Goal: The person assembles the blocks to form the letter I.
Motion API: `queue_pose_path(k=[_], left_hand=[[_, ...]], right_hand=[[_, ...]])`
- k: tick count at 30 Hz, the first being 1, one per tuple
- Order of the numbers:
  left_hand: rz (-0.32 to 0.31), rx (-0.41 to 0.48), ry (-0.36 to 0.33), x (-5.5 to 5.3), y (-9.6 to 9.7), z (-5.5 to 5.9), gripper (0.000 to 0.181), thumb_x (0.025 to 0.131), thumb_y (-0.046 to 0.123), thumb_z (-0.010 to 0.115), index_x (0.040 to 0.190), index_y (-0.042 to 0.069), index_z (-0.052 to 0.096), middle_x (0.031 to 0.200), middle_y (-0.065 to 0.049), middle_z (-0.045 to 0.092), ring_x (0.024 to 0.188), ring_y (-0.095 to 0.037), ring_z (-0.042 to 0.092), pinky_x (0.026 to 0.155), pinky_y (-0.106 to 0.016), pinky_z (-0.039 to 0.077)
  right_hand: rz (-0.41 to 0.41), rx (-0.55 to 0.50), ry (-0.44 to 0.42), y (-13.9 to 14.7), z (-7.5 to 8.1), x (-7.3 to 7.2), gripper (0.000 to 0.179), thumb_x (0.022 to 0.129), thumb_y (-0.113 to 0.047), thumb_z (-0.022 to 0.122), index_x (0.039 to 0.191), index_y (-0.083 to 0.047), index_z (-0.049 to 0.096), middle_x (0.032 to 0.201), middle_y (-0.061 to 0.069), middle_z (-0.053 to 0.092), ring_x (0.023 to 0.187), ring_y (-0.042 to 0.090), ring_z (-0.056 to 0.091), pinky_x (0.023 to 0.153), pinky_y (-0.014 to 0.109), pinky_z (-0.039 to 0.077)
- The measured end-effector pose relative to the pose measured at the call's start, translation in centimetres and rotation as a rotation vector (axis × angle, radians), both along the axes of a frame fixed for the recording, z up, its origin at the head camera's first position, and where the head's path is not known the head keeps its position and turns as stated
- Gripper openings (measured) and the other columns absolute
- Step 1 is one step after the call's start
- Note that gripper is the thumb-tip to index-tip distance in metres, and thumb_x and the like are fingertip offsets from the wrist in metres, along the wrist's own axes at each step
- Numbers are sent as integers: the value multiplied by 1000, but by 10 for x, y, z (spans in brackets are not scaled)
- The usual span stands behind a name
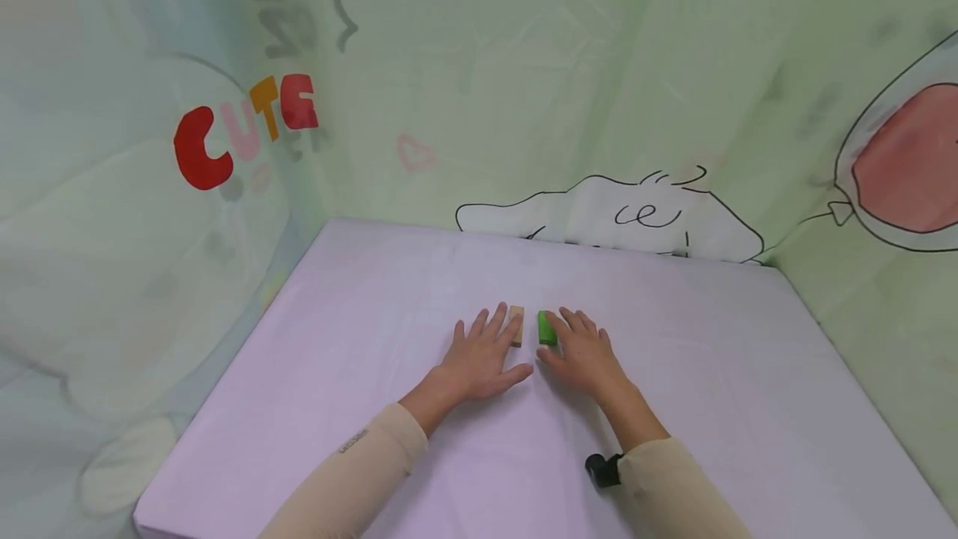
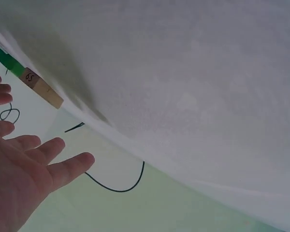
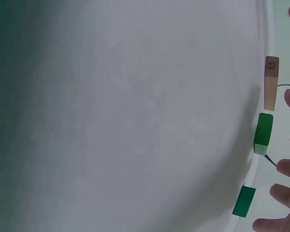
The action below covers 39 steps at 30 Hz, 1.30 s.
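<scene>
A plain wooden block [image 1: 517, 339] and a green block [image 1: 545, 330] stand a little apart on the table. My left hand [image 1: 481, 358] is spread beside the wooden block, its index finger overlapping it in the head view. Close to the green block is my right hand [image 1: 586, 356], fingers extended; contact cannot be told. In the right wrist view the wooden block [image 3: 271, 83] bears the handwritten number 65, and a second green block [image 3: 244, 201] appears beyond the first green block [image 3: 263, 133]. That second one is hidden in the head view, probably behind the right hand.
A pale lilac cloth covers the table [image 1: 359, 298]. Hanging printed fabric [image 1: 479, 90] encloses its back and sides. A small black device [image 1: 602, 470] is attached at the right wrist by the sleeve.
</scene>
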<state>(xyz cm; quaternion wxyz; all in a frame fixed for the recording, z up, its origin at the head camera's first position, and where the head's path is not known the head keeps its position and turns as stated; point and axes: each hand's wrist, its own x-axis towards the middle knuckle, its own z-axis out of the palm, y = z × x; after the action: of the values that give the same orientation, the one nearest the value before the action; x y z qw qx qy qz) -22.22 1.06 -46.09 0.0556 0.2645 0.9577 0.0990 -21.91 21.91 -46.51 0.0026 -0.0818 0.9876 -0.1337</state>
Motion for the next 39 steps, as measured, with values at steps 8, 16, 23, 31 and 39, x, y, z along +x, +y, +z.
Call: queue_pose_path(k=[8,16,23,31,39], left_hand=[[1,-36,43,-6,2,-1,81,103,67,38,168,22,17,175,-7,13,158,-34,23,121,-63,27],[30,-59,31,-18,4,-5,80,104,66,38,167,22,18,175,-8,16,157,-34,26,121,-61,29],[63,-15,5,-28,4,-7,77,105,60,41,166,18,22,173,-10,22,156,-35,31,119,-61,32],[84,-44,-33,-33,6,-8,78,105,62,39,167,19,19,174,-9,18,158,-35,26,122,-60,28],[84,-61,-56,-33,10,-9,77,105,61,39,167,19,21,174,-8,20,157,-34,28,121,-59,31]], right_hand=[[11,0,20,-6,1,0,64,98,-35,66,154,-8,47,160,25,42,149,52,32,112,78,27],[13,13,3,-8,-6,-5,66,99,-36,65,155,-8,45,160,25,41,149,52,32,112,77,27],[6,22,-2,-10,-5,-7,64,100,-35,65,155,-8,46,160,25,41,149,52,32,113,77,27],[7,33,2,-10,-9,-11,64,99,-35,65,154,-8,47,159,25,42,149,52,32,112,78,26],[6,41,2,-9,-8,-11,63,99,-35,65,154,-7,47,159,24,42,149,52,32,112,79,26]])
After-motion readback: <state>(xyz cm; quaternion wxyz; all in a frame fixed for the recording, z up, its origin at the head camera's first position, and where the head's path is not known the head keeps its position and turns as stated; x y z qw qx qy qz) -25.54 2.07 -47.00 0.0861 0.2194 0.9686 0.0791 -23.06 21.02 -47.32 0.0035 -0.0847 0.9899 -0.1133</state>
